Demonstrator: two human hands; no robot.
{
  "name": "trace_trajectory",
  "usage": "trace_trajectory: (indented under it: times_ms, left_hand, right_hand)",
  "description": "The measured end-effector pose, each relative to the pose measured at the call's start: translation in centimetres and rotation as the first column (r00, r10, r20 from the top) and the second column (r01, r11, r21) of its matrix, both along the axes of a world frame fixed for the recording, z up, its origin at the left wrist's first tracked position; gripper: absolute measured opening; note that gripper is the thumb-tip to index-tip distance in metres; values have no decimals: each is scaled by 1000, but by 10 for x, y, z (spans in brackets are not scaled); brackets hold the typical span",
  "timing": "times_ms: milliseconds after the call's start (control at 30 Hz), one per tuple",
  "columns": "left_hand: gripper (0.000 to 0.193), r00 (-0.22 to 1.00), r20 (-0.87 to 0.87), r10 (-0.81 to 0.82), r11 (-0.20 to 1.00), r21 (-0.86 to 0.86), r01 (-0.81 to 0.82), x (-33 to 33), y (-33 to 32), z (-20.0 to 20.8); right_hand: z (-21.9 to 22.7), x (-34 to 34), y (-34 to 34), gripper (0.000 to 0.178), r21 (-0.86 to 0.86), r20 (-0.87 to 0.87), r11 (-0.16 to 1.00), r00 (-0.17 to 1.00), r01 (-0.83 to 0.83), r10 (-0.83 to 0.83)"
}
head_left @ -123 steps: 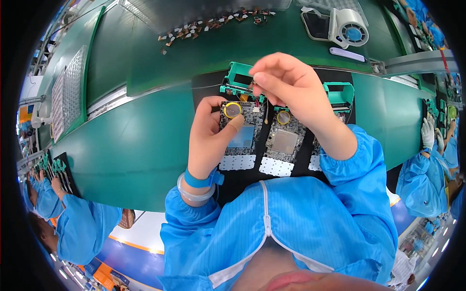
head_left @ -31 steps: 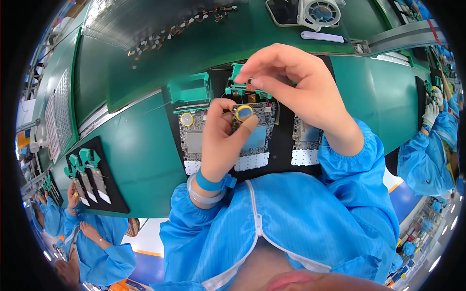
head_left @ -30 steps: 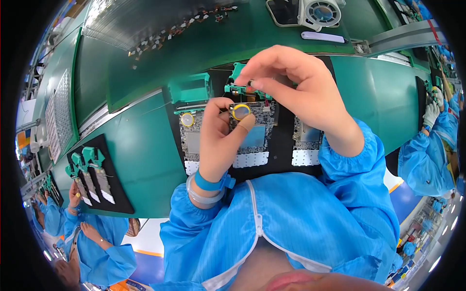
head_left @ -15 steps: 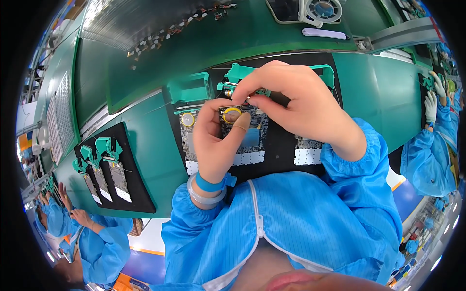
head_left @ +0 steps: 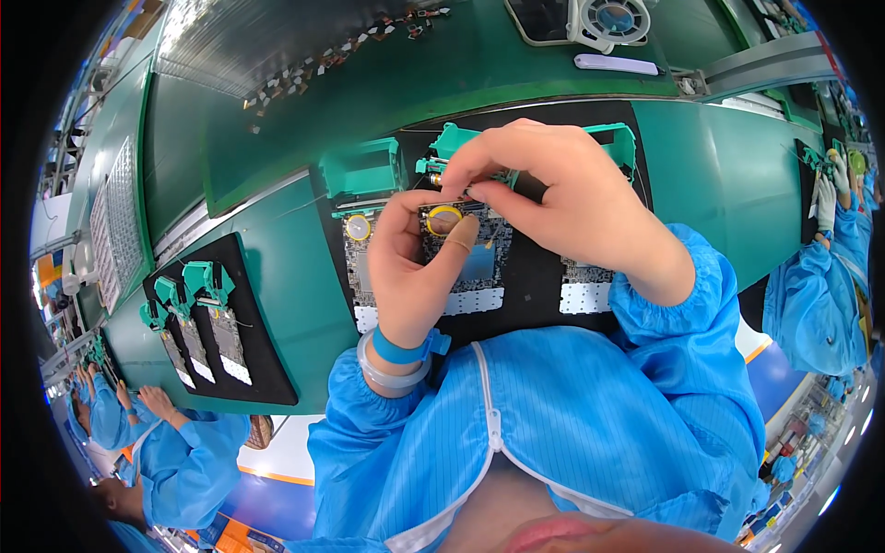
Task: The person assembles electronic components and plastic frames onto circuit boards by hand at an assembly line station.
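On the black mat (head_left: pixel 530 309) before me, a circuit board (head_left: pixel 477 260) lies with its white perforated strip (head_left: pixel 475 300) toward my body and its round, yellow-rimmed cell (head_left: pixel 443 219) away from me. My left hand (head_left: pixel 412 267) pinches the board's left side, thumb over the face just beside the cell, fingers curled about the edge, a grip that seems meant to keep the board from sliding. My right hand (head_left: pixel 562 180) arches over the top edge, thumb and forefinger brought close together at the tips; whether they pinch anything there, I cannot tell. The high wrist probably keeps my palm off the parts below. Just beyond the board sits a teal frame (head_left: pixel 454 138), partly hidden behind my fingers.

A second board (head_left: pixel 361 263) lies to the left and a third (head_left: pixel 587 276) to the right, all strips facing me, likely so that each can be handled the same way. A blue band (head_left: pixel 398 348) circles my left wrist. Farther out, small loose pieces (head_left: pixel 323 63) are strewn across the green bench, with a fan (head_left: pixel 613 20) near a pale lilac bar (head_left: pixel 618 64), both well apart from my hands.
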State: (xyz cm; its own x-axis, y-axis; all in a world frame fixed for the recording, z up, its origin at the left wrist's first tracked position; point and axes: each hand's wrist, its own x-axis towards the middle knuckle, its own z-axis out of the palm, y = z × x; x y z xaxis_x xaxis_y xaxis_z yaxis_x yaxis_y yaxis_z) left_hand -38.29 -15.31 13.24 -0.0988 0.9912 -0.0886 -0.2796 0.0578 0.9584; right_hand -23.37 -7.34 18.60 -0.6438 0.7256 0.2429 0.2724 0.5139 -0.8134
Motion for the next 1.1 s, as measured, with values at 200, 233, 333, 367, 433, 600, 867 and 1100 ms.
trace_trajectory:
  times_ms: [200,233,333,367,433,600,867,1100]
  left_hand:
    - [29,1000,-10,13,1000,-3,-13,2,1,1]
    - [28,1000,-9,15,1000,3,-15,2,1,1]
    - [28,1000,-9,10,1000,5,-10,3,2,1]
    - [28,1000,-10,12,1000,5,-12,3,2,1]
    - [28,1000,-28,9,1000,9,-8,3,3,1]
    - [28,1000,-19,12,1000,-7,-13,4,3,0]
    - [28,1000,-6,14,999,-30,-14,3,3,-2]
    - [23,998,46,38,999,-6,-38,4,3,-4]
  right_hand:
    - [-4,0,0,19,69,-22,997,999,31,-29]
    - [-4,0,0,19,69,-23,997,999,30,-28]
    - [-4,1,1,19,44,-35,999,999,30,-28]
    - [-4,1,1,19,41,-39,999,999,32,-30]
    - [-5,1,1,19,38,-42,999,999,33,-31]
    - [-5,2,1,19,13,-48,999,998,41,-41]
    - [-2,2,-6,34,-158,-9,987,999,42,-44]
    - [-8,2,-9,51,-272,-40,962,999,14,-26]
